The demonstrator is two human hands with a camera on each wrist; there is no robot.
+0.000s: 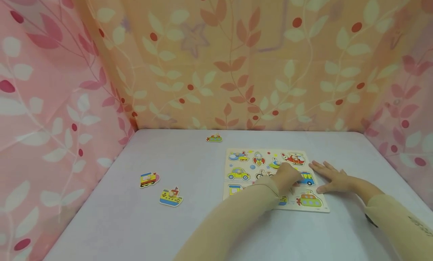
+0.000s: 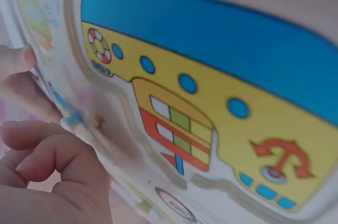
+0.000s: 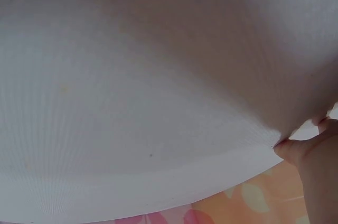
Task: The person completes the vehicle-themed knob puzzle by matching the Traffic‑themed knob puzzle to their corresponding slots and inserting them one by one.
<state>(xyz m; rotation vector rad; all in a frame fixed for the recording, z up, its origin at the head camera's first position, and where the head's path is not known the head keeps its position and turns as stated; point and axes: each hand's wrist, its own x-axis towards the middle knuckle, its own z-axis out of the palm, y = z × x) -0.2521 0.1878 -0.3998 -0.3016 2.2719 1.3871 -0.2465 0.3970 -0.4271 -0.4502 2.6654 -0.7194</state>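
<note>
A pale peg puzzle board with vehicle pictures lies right of centre in the head view. My left hand is over it with curled fingers, gripping at the blue bus puzzle piece; the hand covers the bus's left part and knob. In the left wrist view, the curled left hand is beside the bare ship recess. Along the board's right edge rests my right hand, fingers spread, thumb near the corner. The right wrist view shows the right hand with its fingertips at the white surface.
Loose on the white table are a train piece, a ship piece and, farther back, a submarine piece. Floral curtains stand behind and at both sides.
</note>
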